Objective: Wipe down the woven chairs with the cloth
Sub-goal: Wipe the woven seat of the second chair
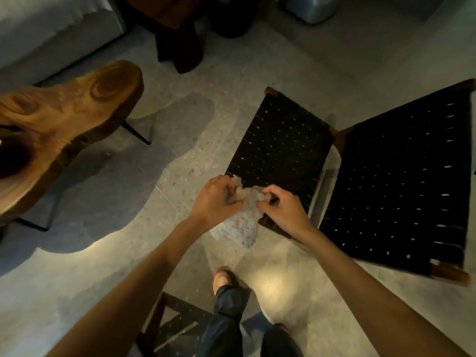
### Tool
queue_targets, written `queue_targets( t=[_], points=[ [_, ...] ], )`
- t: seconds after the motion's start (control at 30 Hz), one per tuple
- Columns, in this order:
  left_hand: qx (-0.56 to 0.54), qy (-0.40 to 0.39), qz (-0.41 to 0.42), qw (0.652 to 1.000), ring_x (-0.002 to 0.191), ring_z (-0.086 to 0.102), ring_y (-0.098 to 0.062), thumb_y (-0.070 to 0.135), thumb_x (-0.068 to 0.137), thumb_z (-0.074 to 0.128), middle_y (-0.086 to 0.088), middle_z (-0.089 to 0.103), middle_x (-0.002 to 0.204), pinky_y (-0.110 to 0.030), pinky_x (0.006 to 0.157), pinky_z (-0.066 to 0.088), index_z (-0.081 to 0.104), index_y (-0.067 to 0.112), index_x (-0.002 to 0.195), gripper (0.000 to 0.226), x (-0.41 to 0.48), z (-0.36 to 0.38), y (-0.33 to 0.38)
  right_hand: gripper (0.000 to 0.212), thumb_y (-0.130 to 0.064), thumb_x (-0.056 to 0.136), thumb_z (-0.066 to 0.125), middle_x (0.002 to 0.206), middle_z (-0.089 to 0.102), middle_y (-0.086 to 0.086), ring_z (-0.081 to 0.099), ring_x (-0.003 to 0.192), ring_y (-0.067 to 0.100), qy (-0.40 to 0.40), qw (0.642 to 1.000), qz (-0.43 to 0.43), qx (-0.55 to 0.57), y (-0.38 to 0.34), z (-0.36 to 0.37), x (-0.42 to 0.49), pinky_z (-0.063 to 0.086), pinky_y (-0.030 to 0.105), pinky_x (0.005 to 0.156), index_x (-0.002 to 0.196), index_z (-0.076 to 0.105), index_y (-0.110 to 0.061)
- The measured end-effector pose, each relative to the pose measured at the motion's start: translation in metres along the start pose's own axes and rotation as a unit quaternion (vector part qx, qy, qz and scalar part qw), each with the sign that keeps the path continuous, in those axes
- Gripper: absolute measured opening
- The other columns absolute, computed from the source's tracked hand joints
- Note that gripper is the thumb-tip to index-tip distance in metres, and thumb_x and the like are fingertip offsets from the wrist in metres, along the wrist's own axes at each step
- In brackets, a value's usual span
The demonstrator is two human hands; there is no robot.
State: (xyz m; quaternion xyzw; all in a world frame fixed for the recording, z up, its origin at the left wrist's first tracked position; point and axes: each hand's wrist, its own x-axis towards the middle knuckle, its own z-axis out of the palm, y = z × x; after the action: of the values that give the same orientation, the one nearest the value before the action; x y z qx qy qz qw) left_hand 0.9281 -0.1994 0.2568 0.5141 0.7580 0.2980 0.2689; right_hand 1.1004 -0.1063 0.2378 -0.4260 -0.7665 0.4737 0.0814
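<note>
A pale grey cloth (242,225) hangs in the air between my hands, above the near corner of a black woven stool (280,148). My left hand (213,199) grips the cloth's upper left edge. My right hand (286,210) pinches its upper right edge. To the right stands a larger black woven chair seat (401,184) with a wooden frame. Part of another woven chair (177,325) shows at the bottom, beside my legs.
A live-edge wooden table (59,130) on thin black legs stands at the left. A grey sofa (51,32) fills the top left, a dark wooden stool (177,34) sits at the top centre, and a grey bin (311,6) at the top right. The floor is speckled stone.
</note>
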Motion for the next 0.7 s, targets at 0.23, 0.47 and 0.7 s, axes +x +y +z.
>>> queue_targets(
  t=[0.23,0.47,0.7],
  points=[
    [-0.009,-0.04,0.021,0.999,0.062,0.042,-0.002,0.026,0.077,0.077,0.013,0.044,0.07,-0.009,0.06,0.036,0.039,0.03,0.07,0.038,0.026,-0.049,0.006,0.019,-0.055,0.077,0.06,0.068,0.059,-0.016,0.058,0.063,0.001,0.087,0.989,0.04,-0.115,-0.018,-0.024,0.01,0.055,0.035,0.059,0.076,0.051,-0.04],
    [0.018,-0.091,0.024,0.995,0.069,0.053,-0.004,0.022,0.087,0.067,0.01,0.054,0.08,-0.007,0.061,0.04,0.047,0.024,0.108,0.029,0.083,-0.083,-0.014,0.023,-0.055,0.078,0.062,0.078,0.056,-0.015,0.055,0.071,0.001,0.096,0.987,0.04,-0.122,-0.03,-0.03,0.064,0.048,0.025,0.058,0.081,0.056,-0.033],
    [0.065,-0.051,0.033,0.996,0.077,0.054,-0.006,0.021,0.09,0.063,0.001,0.061,0.093,-0.003,0.067,0.037,0.07,0.013,0.1,0.014,0.153,-0.128,-0.039,0.025,-0.037,0.082,0.07,0.131,0.046,0.001,0.032,0.12,0.016,0.09,0.982,-0.004,-0.168,-0.069,-0.029,0.145,0.03,0.019,0.093,0.096,0.067,-0.017]
  ],
)
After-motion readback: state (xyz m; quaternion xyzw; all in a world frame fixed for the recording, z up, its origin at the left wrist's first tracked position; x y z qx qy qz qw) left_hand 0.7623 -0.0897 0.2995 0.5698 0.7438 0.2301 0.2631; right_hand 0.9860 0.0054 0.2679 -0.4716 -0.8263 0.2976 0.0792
